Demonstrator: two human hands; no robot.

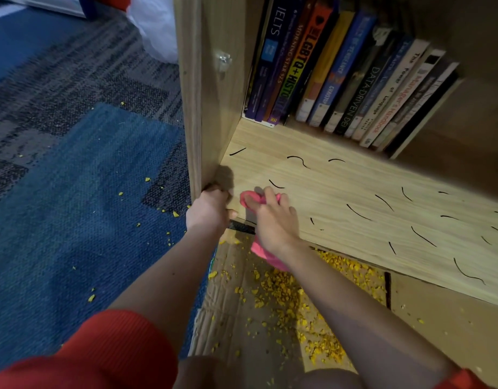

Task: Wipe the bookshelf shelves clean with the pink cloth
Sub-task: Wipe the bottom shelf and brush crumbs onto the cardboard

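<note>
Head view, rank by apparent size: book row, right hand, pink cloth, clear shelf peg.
1. book row
2. right hand and pink cloth: close, and the hand hides much of the cloth, so unranked
3. clear shelf peg

Shelf [354, 192] front open, books [340, 80] line the back, side panel [214, 108] blocks left

Layout: lower bookshelf compartment, front left corner

The books [340, 80] stand in a row at the back of the shelf [354, 178], starting at the side panel [190, 108] on the left. Marks [357, 211] lie scattered on the shelf in front of them. At the front left corner the left hand [211, 209] grips the side panel. The right hand [273, 220], just beside it, holds the cloth [249, 199] on the shelf. Cardboard [242, 304] carrying crumbs [298, 290] lies before the shelf, with carpet [73, 192] to its left.
</note>
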